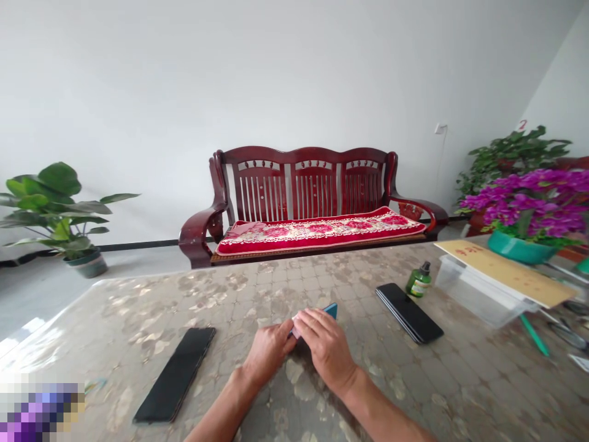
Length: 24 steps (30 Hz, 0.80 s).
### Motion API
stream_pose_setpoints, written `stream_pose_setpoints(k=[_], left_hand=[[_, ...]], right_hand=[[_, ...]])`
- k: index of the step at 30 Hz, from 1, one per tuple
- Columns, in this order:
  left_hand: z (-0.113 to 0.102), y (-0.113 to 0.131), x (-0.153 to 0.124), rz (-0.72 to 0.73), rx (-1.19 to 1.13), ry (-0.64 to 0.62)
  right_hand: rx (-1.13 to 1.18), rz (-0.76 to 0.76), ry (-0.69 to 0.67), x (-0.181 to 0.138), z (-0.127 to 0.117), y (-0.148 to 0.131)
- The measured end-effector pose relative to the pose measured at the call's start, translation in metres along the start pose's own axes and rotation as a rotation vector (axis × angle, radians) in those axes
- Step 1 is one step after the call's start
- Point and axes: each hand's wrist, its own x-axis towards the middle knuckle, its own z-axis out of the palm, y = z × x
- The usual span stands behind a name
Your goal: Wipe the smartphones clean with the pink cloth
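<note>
A slim blue item [332, 310], phone-like, is held centrally above the near half of the desk [359, 276], tilted, its far-right end showing past the fingers; most of it is hidden. By the left grip [268, 352] its near-left end appears to be clamped between thumb and fingers. By the right grip [327, 347] a pale pink wad [296, 326], tissue or cloth, is pinched and seemingly pressed against the item; the underside contact cannot be told.

Handling, judged: item light and stiff, likely smooth and slippery, possibly fragile if glass-faced; best taken by its long edges or one end, with the flat faces left free. Wad judged soft, nearly weightless, easily crumpled; best bunched under the fingertips.

A black phone [177, 376] is laid flat at near left, well apart. At right, a dark phone [409, 312], maybe two stacked, is placed just beside a green bottle [419, 281]. Farther right, a clear plastic box [478, 293] is topped by a tan board [506, 270].
</note>
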Motion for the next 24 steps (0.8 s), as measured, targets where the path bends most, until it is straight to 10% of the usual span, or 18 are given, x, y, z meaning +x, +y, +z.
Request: stream_pose_setpoints(k=[8,15,24], left_hand=[[-0.005,-0.008,0.001,0.007,0.001,0.016],[-0.006,-0.005,0.000,0.034,0.022,0.020],[-0.032,0.008,0.008,0.069,0.204,-0.035]], right_hand=[[-0.081,0.184,0.048,-0.012,-0.017,0.054],[0.003,0.011,0.010,-0.002,-0.004,0.016],[0.087,0.397,0.196,-0.027,-0.004,0.060]])
